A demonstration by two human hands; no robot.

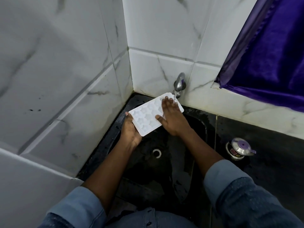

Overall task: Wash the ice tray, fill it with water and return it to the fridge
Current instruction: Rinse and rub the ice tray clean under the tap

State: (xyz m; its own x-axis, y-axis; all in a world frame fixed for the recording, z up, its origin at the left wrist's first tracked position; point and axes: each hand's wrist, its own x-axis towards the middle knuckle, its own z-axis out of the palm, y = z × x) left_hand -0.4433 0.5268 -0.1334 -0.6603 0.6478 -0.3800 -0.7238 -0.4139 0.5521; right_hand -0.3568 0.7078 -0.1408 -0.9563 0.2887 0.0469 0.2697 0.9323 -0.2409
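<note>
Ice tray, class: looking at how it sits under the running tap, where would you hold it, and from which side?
Hold the ice tray by its near short end, coming from below on the left, as the left hand does. The tray tilts up toward the tap, so a palm under the low corner supports it and leaves the cups open for the right hand to rub.

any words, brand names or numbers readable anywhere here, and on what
None can be read.
Ice tray: plain white, no print seen.
Steel container: a small reddish patch, maybe a label, too small and blurred to read.
Tap: a purple mark, no legible letters.
</note>
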